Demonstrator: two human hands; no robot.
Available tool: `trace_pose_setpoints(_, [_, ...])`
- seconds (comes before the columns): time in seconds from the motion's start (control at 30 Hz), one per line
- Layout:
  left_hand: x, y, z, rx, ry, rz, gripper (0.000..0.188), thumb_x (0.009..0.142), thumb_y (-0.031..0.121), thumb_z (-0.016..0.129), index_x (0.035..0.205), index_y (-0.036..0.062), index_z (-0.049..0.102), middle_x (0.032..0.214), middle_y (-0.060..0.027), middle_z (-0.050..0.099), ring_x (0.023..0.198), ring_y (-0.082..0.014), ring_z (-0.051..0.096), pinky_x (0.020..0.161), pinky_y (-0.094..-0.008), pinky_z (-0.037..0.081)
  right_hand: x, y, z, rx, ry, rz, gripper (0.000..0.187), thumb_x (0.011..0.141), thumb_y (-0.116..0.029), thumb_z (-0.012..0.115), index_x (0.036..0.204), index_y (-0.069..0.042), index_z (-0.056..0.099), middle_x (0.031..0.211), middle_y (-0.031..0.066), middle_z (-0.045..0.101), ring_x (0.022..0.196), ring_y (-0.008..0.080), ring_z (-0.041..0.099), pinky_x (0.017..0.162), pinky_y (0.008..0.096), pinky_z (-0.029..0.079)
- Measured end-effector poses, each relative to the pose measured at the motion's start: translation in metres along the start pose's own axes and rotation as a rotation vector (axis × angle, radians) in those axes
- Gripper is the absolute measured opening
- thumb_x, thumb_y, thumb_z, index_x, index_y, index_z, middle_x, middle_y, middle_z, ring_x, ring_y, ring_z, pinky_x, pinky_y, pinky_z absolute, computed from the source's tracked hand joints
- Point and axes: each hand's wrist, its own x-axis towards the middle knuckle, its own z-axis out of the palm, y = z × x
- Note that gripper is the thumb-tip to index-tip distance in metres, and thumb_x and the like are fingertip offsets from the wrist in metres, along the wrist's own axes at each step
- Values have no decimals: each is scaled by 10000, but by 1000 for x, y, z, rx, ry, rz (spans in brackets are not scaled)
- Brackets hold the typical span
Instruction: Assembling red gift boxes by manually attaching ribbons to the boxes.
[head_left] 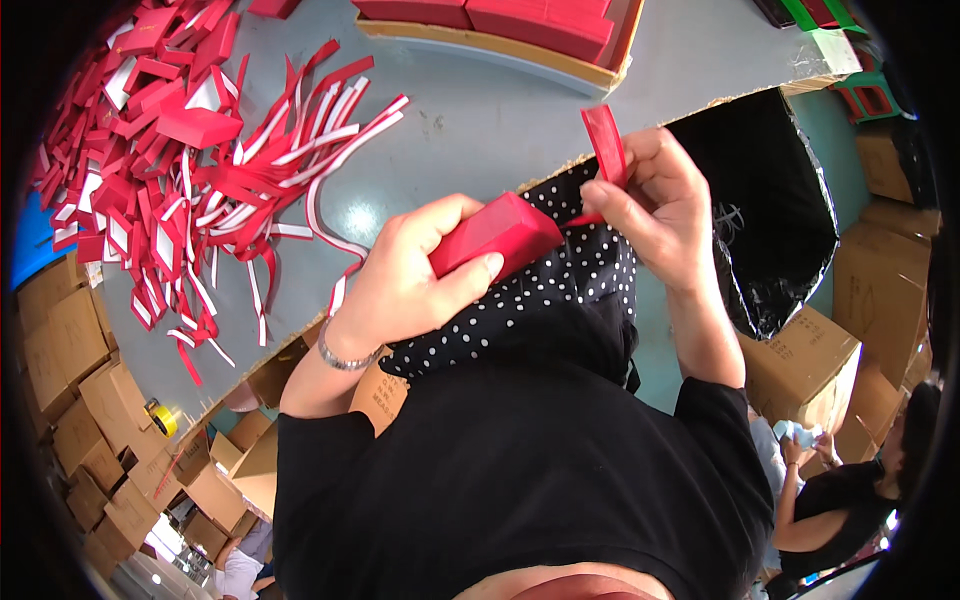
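Note:
My left hand (405, 270) is wrapped round a small red box (500, 237), with the thumb along its near side. Just to the right, my right hand (655, 200) pinches a red ribbon (604, 142) between thumb and fingers. One end of that ribbon stands up above the fingers, and a strip of it runs toward the box's right end. Both hands are over my lap, in front of the table edge. A large pile of red boxes (140, 150) with red and white ribbons (300, 150) spreads over the table's left side.
A shallow cardboard tray (480, 50) of red boxes stands at the table's far edge. To the right hangs a black plastic bag (765, 200). Cardboard cartons (800, 365) are stacked right and lower left. Another person (850, 500) works at the lower right.

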Motion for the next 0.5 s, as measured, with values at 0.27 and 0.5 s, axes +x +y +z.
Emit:
trace_pose_setpoints(0.27, [11,-31,9,-137,-172,-190,239,777,137,655,957,-12,607,720,-28,616,656,-82,575,619,-252,465,13,9,0,-813,-160,-899,342,521,-3,694,859,-47,691,795,26,587,649,153,577,534,270,459])
trace_pose_setpoints(0.5, [10,-38,16,-201,-199,-224,209,777,121,667,933,-2,601,690,-29,619,624,-84,586,598,-245,469,13,21,11,-872,-234,-938,339,536,-108,661,869,-56,695,819,-2,592,620,140,555,554,261,445])
